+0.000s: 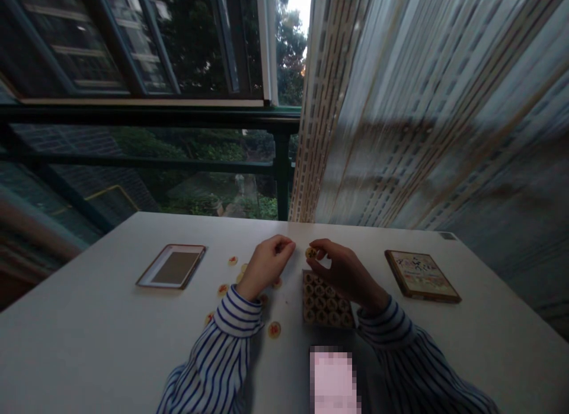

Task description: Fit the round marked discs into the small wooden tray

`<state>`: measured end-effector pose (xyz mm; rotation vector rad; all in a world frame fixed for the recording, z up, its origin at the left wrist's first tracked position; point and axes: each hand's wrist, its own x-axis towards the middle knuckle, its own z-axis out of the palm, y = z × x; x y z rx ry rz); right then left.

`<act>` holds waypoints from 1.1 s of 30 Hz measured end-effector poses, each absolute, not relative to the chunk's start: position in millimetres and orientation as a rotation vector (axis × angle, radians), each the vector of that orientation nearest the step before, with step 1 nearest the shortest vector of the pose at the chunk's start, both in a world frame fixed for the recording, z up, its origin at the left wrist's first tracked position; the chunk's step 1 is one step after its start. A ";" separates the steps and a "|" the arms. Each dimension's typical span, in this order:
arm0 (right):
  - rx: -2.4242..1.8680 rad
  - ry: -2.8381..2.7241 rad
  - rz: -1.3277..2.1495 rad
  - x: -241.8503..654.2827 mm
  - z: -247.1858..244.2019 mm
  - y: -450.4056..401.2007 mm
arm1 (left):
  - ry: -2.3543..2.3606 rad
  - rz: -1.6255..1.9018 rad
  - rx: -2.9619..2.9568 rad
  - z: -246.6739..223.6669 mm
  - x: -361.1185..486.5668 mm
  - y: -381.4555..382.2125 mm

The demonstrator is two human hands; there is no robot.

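My right hand (340, 268) pinches a round xiangqi piece (310, 253) between thumb and fingers, just above the far edge of a small box (304, 307). Rows of dark-marked xiangqi pieces (326, 304) fill the visible part of that box; my hand covers its far right corner. To the left, my left hand (267, 263) is closed, thumb against fingers, and anything inside it is hidden. Around and beneath this hand lie several loose pieces, including a red-marked piece (274, 330) nearer me and another red-marked piece (233, 260) farther off.
An open shallow lid or tray (202, 258) lies at the left of the white table (89, 337). A flat box with a printed cover (422, 274) lies at the right. Near me is a pixelated pink area (335, 381). A railing (178, 114) and curtain (400, 105) stand beyond the table.
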<state>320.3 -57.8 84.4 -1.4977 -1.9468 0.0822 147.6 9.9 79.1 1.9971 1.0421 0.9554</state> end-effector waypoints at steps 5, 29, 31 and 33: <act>-1.446 -1.959 0.078 321.1 87.5 -61.0 | 0.998 0.924 1.934 79.0 150.8 8.0; -1.425 -2.031 0.107 324.3 100.5 -69.9 | 0.782 0.746 1.692 94.7 162.9 -9.4; -1.416 -2.053 0.116 324.9 101.1 -70.7 | 0.786 0.749 1.659 96.2 163.4 -10.3; -1.414 -2.075 0.121 325.4 101.6 -71.4 | 0.792 0.744 1.636 97.6 163.5 -10.9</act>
